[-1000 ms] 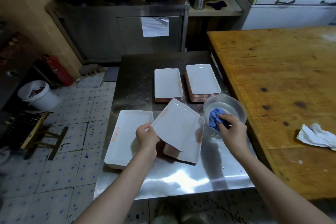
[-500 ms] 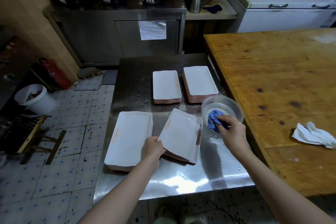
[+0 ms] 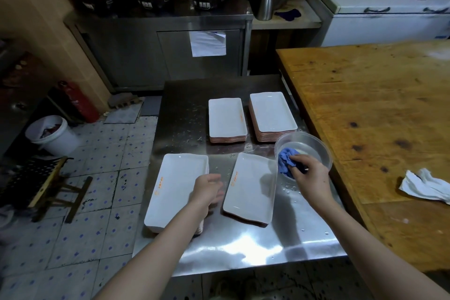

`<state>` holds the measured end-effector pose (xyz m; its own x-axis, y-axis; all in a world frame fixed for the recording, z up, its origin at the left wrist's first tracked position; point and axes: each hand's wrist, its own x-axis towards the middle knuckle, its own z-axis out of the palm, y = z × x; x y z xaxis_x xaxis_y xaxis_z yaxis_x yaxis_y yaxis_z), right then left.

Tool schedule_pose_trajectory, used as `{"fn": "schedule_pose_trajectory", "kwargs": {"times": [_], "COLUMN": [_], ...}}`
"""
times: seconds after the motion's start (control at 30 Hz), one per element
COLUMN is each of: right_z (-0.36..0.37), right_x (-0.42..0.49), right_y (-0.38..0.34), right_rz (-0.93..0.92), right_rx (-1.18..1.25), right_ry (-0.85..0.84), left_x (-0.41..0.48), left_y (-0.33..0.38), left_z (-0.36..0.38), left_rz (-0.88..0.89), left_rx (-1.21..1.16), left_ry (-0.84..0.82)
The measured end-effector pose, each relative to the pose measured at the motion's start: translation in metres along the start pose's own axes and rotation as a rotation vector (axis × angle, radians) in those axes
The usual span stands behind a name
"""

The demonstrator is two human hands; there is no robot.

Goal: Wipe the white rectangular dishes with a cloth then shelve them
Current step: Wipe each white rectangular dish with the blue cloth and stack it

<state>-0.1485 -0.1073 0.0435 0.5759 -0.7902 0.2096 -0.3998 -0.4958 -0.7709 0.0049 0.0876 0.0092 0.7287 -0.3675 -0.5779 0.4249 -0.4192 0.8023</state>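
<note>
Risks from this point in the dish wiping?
1. The right hand grips the blue cloth inside the clear plastic bowl, which sits at the right edge of the steel table; a tug might tip it.
2. Droplets bead beside the nearest white rectangular dish; it may slide when wiped.

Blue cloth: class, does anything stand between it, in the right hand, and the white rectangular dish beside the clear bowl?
Nothing visible blocks it. The right hand grips the blue cloth at the clear plastic bowl, at its left rim, beside the white rectangular dish. The left hand is off the dish's left edge.
</note>
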Motion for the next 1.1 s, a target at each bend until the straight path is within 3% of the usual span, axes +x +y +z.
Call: {"fn": "schedule_pose_trajectory", "kwargs": {"times": [1.1], "right_z": [0.067], "right_x": [0.101], "right_y": [0.014], "right_rz": [0.092], "right_rx": [0.117], "right_ry": [-0.100], "left_x": [0.154], "left_y": [0.087], "left_z": [0.001], "left_rz": [-0.021], "left_rx": [-0.024], "left_ry": [0.052]}}
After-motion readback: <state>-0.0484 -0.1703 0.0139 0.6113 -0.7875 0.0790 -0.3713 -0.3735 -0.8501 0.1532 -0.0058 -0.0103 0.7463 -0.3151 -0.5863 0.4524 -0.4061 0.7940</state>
